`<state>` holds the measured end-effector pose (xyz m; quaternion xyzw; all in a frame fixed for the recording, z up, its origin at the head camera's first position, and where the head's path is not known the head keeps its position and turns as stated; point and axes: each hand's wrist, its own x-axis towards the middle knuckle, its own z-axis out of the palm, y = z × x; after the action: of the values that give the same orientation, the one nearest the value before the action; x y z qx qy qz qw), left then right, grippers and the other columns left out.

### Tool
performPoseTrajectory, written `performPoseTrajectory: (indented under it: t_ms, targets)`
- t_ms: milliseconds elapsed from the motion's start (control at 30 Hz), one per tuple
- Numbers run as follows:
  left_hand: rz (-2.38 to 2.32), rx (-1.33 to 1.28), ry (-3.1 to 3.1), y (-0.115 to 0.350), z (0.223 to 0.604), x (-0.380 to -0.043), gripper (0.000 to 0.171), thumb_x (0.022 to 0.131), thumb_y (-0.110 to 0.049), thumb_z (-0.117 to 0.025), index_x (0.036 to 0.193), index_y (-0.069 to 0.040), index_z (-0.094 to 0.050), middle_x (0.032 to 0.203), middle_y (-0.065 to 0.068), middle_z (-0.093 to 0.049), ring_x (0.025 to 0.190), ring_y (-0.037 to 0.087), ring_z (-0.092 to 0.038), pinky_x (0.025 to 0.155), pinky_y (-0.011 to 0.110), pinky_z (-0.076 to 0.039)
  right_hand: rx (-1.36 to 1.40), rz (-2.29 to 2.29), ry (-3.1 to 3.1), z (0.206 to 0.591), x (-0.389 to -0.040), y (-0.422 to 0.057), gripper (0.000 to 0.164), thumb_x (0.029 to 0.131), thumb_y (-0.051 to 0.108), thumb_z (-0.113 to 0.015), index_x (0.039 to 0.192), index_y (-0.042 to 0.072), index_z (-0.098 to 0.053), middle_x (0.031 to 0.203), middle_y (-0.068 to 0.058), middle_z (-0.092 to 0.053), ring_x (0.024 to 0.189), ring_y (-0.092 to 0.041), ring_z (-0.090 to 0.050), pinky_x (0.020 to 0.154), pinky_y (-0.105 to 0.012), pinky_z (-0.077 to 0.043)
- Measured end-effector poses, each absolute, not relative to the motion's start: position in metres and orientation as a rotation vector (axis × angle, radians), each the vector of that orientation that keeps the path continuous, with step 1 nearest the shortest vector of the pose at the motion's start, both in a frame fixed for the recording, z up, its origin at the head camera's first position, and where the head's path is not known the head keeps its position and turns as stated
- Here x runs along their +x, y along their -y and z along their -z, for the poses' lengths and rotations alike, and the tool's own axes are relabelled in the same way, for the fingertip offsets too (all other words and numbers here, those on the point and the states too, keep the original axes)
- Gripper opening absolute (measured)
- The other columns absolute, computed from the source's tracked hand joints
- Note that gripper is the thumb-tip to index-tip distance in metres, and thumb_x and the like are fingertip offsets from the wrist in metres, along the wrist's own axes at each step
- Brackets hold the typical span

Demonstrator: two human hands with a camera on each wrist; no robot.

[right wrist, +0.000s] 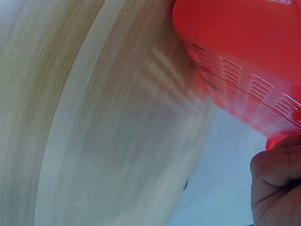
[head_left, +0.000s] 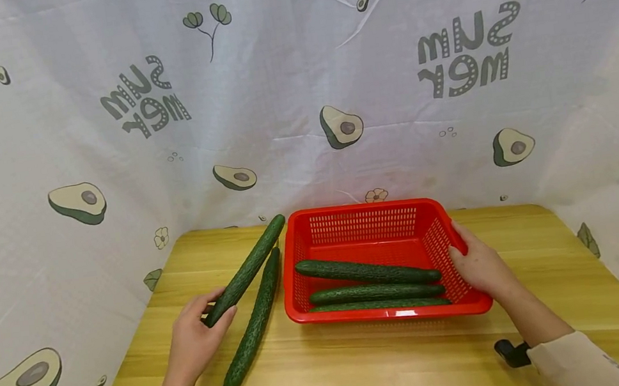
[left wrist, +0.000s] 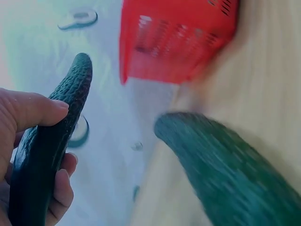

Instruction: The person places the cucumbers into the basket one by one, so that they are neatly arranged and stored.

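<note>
My left hand [head_left: 196, 332] grips a dark green cucumber [head_left: 249, 266] near its lower end, thumb on one side and fingers round the other. The cucumber slants up and right, its far tip close to the basket's left rim. Just right of it a second cucumber [head_left: 252, 322] lies on the table; in the left wrist view this cucumber [left wrist: 225, 165] looks large and blurred. My right hand [head_left: 480, 262] holds the right rim of a red plastic basket [head_left: 383, 320], thumb over the inner edge. Inside the basket three cucumbers [head_left: 376, 291] lie side by side toward the front.
The wooden table [head_left: 401, 368] runs under everything. Behind and at both sides hangs a pale cloth [head_left: 284, 80] printed with avocados and lettering. Black straps with small cameras sit on both wrists.
</note>
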<state>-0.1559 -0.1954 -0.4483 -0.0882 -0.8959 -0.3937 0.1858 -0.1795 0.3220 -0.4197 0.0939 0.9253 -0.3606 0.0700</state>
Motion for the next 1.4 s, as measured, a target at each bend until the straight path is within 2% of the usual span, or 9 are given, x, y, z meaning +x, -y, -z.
performPoseTrajectory:
  t_ms: [200, 333, 467, 700, 900, 1133, 1400]
  targets:
    - [1.064, -0.458, 2.478, 0.178, 0.427, -0.167, 0.042, 0.084, -0.012, -0.084, 0.124, -0.012, -0.073, 0.108, 0.005, -0.070, 0.090, 0.017, -0.063, 0.068, 0.025, -0.054, 0.277, 1.093, -2.788, 0.422, -0.179, -0.323, 0.069, 0.109, 0.030, -0.035, 0.166, 0.014, 0.001, 0.144, -0.042, -0.042, 0.080, -0.023, -0.070, 0.063, -0.037, -0.062]
    - [1.064, -0.590, 2.463, 0.164, 0.413, -0.178, 0.042, 0.084, -0.014, -0.085, 0.124, -0.014, -0.073, 0.106, 0.001, -0.070, 0.085, 0.012, -0.060, 0.066, 0.025, -0.053, 0.277, 1.076, -2.805, 0.422, -0.179, -0.324, 0.068, 0.109, 0.029, -0.035, 0.166, 0.012, 0.000, 0.145, -0.042, -0.042, 0.082, -0.025, -0.070, 0.064, -0.037, -0.061]
    - [1.072, -0.724, 2.465, 0.148, 0.402, -0.189, 0.040, 0.084, -0.015, -0.085, 0.123, -0.014, -0.073, 0.108, 0.001, -0.071, 0.087, 0.013, -0.062, 0.067, 0.025, -0.055, 0.274, 1.042, -2.830, 0.420, -0.179, -0.323, 0.069, 0.109, 0.029, -0.036, 0.165, 0.010, -0.002, 0.146, -0.043, -0.041, 0.086, -0.029, -0.070, 0.064, -0.036, -0.059]
    - [0.991, -0.941, 2.518, 0.119, 0.385, -0.212, 0.040, 0.085, -0.017, -0.084, 0.124, -0.014, -0.073, 0.110, 0.002, -0.070, 0.088, 0.015, -0.063, 0.074, 0.030, -0.057, 0.279, 1.067, -2.813, 0.419, -0.179, -0.321, 0.069, 0.109, 0.029, -0.036, 0.166, 0.012, -0.001, 0.146, -0.042, -0.041, 0.084, -0.027, -0.069, 0.064, -0.036, -0.059]
    - [0.850, -1.147, 2.593, 0.093, 0.376, -0.236, 0.040, 0.089, -0.022, -0.081, 0.127, -0.015, -0.072, 0.119, 0.003, -0.070, 0.104, 0.020, -0.067, 0.091, 0.039, -0.058, 0.284, 1.065, -2.819, 0.420, -0.179, -0.320, 0.069, 0.109, 0.029, -0.036, 0.166, 0.012, -0.001, 0.146, -0.043, -0.041, 0.083, -0.027, -0.069, 0.063, -0.036, -0.059]
    - [0.594, -1.385, 2.681, 0.059, 0.368, -0.263, 0.039, 0.093, -0.027, -0.076, 0.131, -0.019, -0.070, 0.123, 0.001, -0.069, 0.111, 0.019, -0.065, 0.096, 0.038, -0.056, 0.274, 1.066, -2.834, 0.422, -0.180, -0.322, 0.068, 0.109, 0.029, -0.036, 0.166, 0.012, -0.002, 0.144, -0.043, -0.043, 0.080, -0.025, -0.069, 0.062, -0.036, -0.058]
    - [0.381, -1.487, 2.818, 0.017, 0.368, -0.289, 0.039, 0.096, -0.029, -0.073, 0.133, -0.020, -0.069, 0.131, 0.001, -0.069, 0.124, 0.018, -0.063, 0.110, 0.037, -0.049, 0.286, 1.101, -2.816, 0.421, -0.178, -0.321, 0.068, 0.109, 0.030, -0.036, 0.166, 0.013, -0.001, 0.142, -0.043, -0.045, 0.071, -0.021, -0.069, 0.058, -0.036, -0.059]
